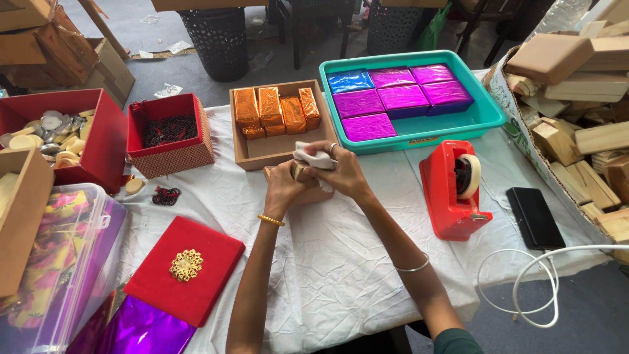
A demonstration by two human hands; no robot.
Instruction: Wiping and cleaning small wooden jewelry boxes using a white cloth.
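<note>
My left hand (283, 187) and my right hand (342, 176) meet over a small wooden block (314, 194) resting on the white tablecloth (341, 262). The right hand presses a crumpled white cloth (310, 157) against the block's top while the left hand grips the block's near end. Just behind them stands a brown tray (268, 152) holding several orange foil-wrapped blocks (275, 109). A teal tray (419, 131) to the right holds several purple foil-wrapped blocks (367, 126) and one blue one (350, 81).
A red tape dispenser (453, 190), a black phone (535, 217) and a white cable (524, 275) lie right. A carton of bare wooden blocks (576, 98) stands far right. Red boxes (171, 134), a red lid with gold brooch (185, 265), purple foil (147, 331) sit left.
</note>
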